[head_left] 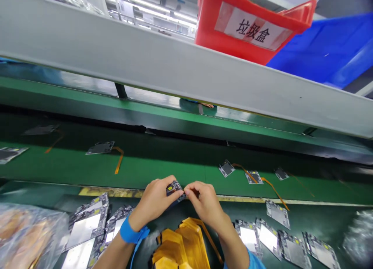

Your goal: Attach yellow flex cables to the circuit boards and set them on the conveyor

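My left hand (154,201) grips a small circuit board (174,186) between thumb and fingers, tilted above the near edge of the green belt. At the board's right end, my right hand (204,201) has thumb and forefinger pinched together. Whatever lies between those fingertips is too small and too covered to make out. Just below both hands is a pile of orange flex cables (186,243), one strip curving off to the right. A blue wrist strap (129,231) circles my left wrist.
Several boards with orange cables lie on the green belt (175,162). Loose circuit boards (87,226) are stacked at left, with others (269,236) at right. A plastic bag (32,234) sits far left. Overhead, a grey shelf (145,63) carries red (247,28) and blue bins (329,47).
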Tool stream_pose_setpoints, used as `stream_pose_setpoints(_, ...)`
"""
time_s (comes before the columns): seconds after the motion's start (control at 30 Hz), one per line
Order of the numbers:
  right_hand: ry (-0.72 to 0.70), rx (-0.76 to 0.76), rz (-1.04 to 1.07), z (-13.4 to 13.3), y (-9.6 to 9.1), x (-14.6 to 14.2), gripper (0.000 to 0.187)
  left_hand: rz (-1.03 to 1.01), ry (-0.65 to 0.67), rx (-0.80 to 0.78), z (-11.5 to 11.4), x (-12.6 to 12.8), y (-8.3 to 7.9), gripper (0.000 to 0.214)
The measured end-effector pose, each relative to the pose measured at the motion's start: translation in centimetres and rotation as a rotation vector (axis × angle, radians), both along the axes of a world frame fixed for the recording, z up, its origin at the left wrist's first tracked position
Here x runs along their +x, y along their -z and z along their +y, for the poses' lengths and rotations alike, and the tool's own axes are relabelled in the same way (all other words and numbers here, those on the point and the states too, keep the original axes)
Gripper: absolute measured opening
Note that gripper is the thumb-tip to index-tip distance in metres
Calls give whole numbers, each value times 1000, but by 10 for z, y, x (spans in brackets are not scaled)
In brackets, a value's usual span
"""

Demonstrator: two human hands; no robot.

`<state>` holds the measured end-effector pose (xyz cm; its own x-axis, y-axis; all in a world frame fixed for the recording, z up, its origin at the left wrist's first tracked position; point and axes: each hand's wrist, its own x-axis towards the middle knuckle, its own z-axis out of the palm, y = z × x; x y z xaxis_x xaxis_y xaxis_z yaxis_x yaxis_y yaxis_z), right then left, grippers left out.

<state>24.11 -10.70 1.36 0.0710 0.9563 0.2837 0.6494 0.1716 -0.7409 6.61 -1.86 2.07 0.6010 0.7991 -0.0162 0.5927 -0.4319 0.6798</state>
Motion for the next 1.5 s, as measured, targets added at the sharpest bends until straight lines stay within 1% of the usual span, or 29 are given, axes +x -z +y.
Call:
stream_pose_setpoints(0.23, 6, -29, -4, -1, -3, 0, 21, 17, -26, 49, -1, 1, -1, 32)
stream_pose_setpoints(0.43, -16, 6, -116, -3, 1, 2, 17, 29, -103, 42, 0, -1, -8, 34)
stream_pose_setpoints(0.5, -17, 19, -136, -3, 2, 2, 20, 25, -115, 24, 1, -1, -10, 33)
stream_pose_setpoints(0.6, -12, 19, -126, -3, 2, 1, 19, -1, -93, 3, 1, -1, -9, 32)
stream_pose_setpoints(0.67, -13, 12, -104, -2, 3, 1, 22, -28, -49, -12, 3, -3, -6, 30)
stream_pose_setpoints(0.73, -7, 13, -69, 0, 7, 5, 24, -92, 15, -54, 9, -9, -3, 24)
stream_pose_setpoints(0.77, 15, 15, -50, 2, 11, 9, 23, -138, 31, -78, 13, -16, -1, 20)
stream_pose_setpoints(0.8, 63, 16, -37, 4, 15, 15, 24, -183, 22, -89, 18, -24, 1, 21)
stream_pose_setpoints(0.83, 131, 13, -45, 7, 21, 23, 24, -216, -14, -85, 24, -35, 2, 28)
stream_pose_setpoints(0.87, 222, 4, -74, 9, 26, 32, 26, -220, -84, -50, 30, -46, 3, 35)
stream_pose_setpoints(0.93, 420, -13, -254, 14, 37, 51, 27, -124, -247, 58, 40, -69, 4, 39)
stream_pose_setpoints(0.97, 475, -4, -359, 16, 40, 59, 30, -40, -306, 104, 44, -79, 5, 38)
stream_pose_setpoints(1.0, 495, 5, -440, 17, 42, 65, 34, 53, -334, 129, 47, -85, 5, 35)
stream_pose_setpoints(1.03, 481, 8, -495, 17, 42, 68, 36, 141, -329, 136, 48, -89, 5, 31)
stream_pose_setpoints(1.07, 435, 1, -513, 17, 41, 68, 35, 215, -296, 131, 49, -90, 6, 28)
stream_pose_setpoints(1.1, 356, -23, -502, 15, 38, 65, 30, 272, -244, 115, 48, -88, 6, 25)
stream_pose_setpoints(1.13, 249, -63, -474, 13, 35, 59, 23, 309, -190, 98, 47, -84, 6, 23)
stream_pose_setpoints(1.2, -16, -167, -406, 8, 28, 40, 15, 348, -105, 74, 44, -74, 6, 21)
stream_pose_setpoints(1.27, -262, -255, -361, 2, 23, 18, 17, 381, -73, 68, 39, -65, 6, 21)
stream_pose_setpoints(1.33, -413, -294, -350, -2, 22, -1, 17, 422, -52, 82, 33, -63, 7, 21)
stream_pose_setpoints(1.37, -450, -301, -355, -3, 23, -9, 15, 447, -39, 96, 29, -64, 8, 22)
stream_pose_setpoints(1.43, -459, -313, -378, -4, 26, -21, 9, 503, -5, 128, 21, -70, 12, 27)
stream_pose_setpoints(1.5, -429, -379, -417, -3, 30, -27, 15, 568, 25, 148, 14, -78, 18, 40)
